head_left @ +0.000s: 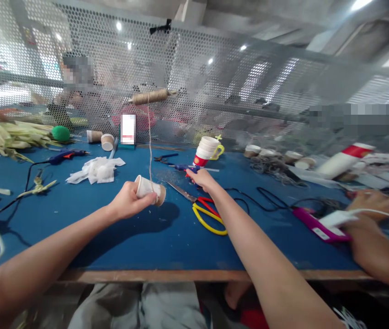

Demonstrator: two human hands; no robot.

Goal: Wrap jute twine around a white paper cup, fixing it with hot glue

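Note:
My left hand (127,200) is closed around a white paper cup (149,188) held on its side above the blue table (119,228). A strand of twine (149,146) runs from the cup up to a twine spool (151,96) mounted on the mesh screen. My right hand (203,178) reaches forward and grips the blue glue gun (187,168) lying on the table. Yellow and red scissors (205,208) lie just beside my right forearm.
A stack of paper cups (208,151) stands behind the glue gun. Another glue gun (64,156), white tissue (96,169), pale leaves (9,135) and a green ball (60,133) sit left. A co-worker's hands (375,205) rest at right by a pink device (317,225).

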